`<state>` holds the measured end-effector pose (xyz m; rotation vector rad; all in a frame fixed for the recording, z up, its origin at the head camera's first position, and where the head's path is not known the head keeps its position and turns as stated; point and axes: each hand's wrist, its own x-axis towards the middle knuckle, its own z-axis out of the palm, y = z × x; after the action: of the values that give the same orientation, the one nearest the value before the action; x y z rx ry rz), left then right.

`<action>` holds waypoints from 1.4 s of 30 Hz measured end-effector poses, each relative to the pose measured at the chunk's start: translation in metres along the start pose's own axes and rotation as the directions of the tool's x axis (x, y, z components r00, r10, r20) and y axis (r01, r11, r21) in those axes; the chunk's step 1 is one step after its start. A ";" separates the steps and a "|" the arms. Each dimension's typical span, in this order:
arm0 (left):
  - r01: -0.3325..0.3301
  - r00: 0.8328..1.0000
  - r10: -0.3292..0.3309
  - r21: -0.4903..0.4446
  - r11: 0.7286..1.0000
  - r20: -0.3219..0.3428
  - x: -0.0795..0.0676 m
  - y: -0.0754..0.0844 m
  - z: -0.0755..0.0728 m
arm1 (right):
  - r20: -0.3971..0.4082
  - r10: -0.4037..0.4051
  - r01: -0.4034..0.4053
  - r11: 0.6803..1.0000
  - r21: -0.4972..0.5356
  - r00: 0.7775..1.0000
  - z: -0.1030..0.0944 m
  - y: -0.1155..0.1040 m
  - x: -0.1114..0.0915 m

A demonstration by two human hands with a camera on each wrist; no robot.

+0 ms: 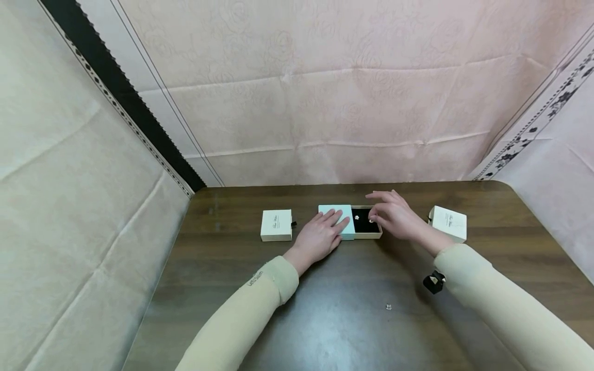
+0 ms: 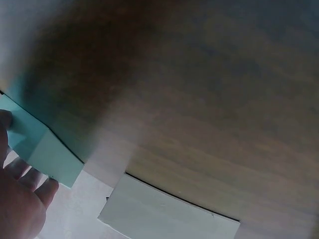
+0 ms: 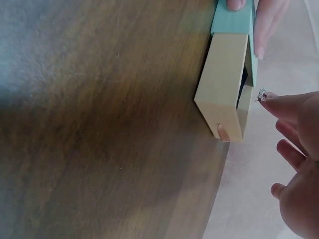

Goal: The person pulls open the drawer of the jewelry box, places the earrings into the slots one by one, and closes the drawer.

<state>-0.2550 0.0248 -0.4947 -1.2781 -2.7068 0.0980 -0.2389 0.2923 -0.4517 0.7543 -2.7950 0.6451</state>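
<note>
My left hand (image 1: 320, 238) holds the turquoise sleeve (image 1: 348, 231) of a small jewellery box, fingers spread over its top and thumb on its near side. The cream drawer (image 3: 224, 69) sticks out to the right, lined with a black pad (image 1: 363, 222). One small stud earring (image 1: 357, 217) sits in the left part of the pad. Over the drawer's right end, my right hand (image 1: 394, 214) pinches another sparkling stud earring (image 3: 262, 95) between thumb and fingertip. The other fingers of that hand are held apart from the box.
A white lidded box (image 1: 276, 225) with a dark tab stands left of the turquoise one. Another white box (image 1: 449, 223) sits right, beyond my right forearm. A tiny shiny piece (image 1: 389, 307) lies on the brown table (image 1: 325, 319) nearer me. Pale cloth (image 1: 325, 113) hangs behind.
</note>
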 end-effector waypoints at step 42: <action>0.001 1.000 -0.001 -0.007 1.000 0.008 -0.001 0.000 -0.002 | 0.061 0.065 -0.063 0.998 -0.023 0.996 0.022 0.018 0.020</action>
<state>-0.2542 0.0242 -0.4929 -1.2808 -2.7173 0.0944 -0.2668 0.2880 -0.4721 0.6948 -2.8881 0.6115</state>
